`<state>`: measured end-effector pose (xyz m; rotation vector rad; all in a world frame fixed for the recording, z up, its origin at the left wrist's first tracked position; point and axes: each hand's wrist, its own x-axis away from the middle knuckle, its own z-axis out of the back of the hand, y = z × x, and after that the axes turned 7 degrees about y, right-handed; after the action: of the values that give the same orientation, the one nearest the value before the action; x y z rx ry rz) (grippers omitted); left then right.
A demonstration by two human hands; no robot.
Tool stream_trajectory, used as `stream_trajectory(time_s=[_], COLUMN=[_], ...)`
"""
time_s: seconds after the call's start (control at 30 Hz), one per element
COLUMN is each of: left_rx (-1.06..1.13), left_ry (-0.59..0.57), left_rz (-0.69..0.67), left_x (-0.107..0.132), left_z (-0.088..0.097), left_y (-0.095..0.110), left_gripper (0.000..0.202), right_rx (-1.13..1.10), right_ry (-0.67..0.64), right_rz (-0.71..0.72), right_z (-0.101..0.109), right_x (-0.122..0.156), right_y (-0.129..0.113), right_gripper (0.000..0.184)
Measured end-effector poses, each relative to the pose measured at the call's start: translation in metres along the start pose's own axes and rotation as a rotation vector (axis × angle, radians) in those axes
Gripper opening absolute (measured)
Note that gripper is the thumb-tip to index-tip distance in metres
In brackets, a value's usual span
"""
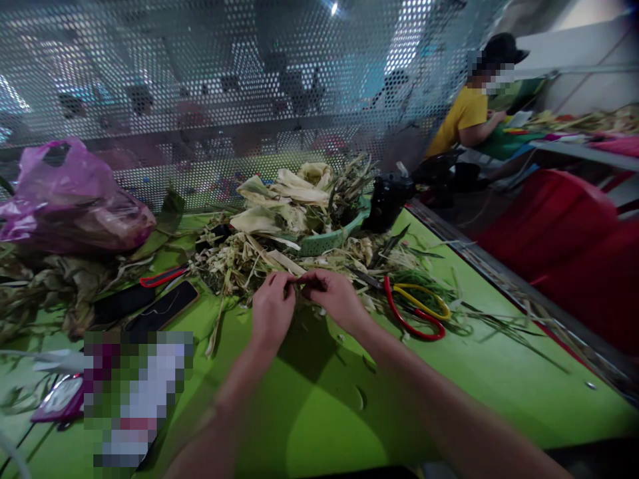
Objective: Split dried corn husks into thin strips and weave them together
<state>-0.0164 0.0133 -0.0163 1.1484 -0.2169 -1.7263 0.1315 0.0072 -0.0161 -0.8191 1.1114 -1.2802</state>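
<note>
My left hand (272, 307) and my right hand (335, 296) meet over the green table (449, 372), fingers pinched together on a thin strip of dried leaf (301, 282) stretched between them. Just beyond my fingers lies a heap of pale husk and leaf scraps (239, 256). Scissors with red and yellow handles (417, 309) lie to the right of my right hand. A green basket (324, 241) piled with pale husks stands behind the heap.
A pink plastic bag (70, 199) and withered leaves sit at the left. Two dark phones (160, 309) and red-handled scissors (162, 276) lie left of the heap. A black bottle (388, 201) stands by the perforated metal screen (224, 100). A person in yellow (466, 123) works at another table.
</note>
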Motion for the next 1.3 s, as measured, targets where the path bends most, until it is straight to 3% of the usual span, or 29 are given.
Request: stream_trajectory(time_s=[0.57,1.03,1.2,1.3], left_rx=[0.243,0.262,0.309,0.342], left_ry=[-0.05,-0.082,-0.096,-0.084], left_rz=[0.024,0.044,0.077,0.07], left_x=[-0.002,-0.004,-0.003,-0.003], left_z=[0.0,0.001,-0.003,-0.006], left_y=[0.0,-0.001,-0.003,-0.004], left_gripper=[0.021,0.019,0.018,0.016], right_rx=[-0.196,0.061,-0.029,-0.015], right_ry=[-0.041,0.027,-0.021,-0.025], right_rz=[0.002,0.104,0.106,0.084], right_z=[0.003,0.012,0.01,0.008], right_x=[-0.006,-0.004,-0.003,-0.004], right_y=[0.003,-0.005,-0.008,-0.004], right_gripper=[0.022,0.014,0.026,0.023])
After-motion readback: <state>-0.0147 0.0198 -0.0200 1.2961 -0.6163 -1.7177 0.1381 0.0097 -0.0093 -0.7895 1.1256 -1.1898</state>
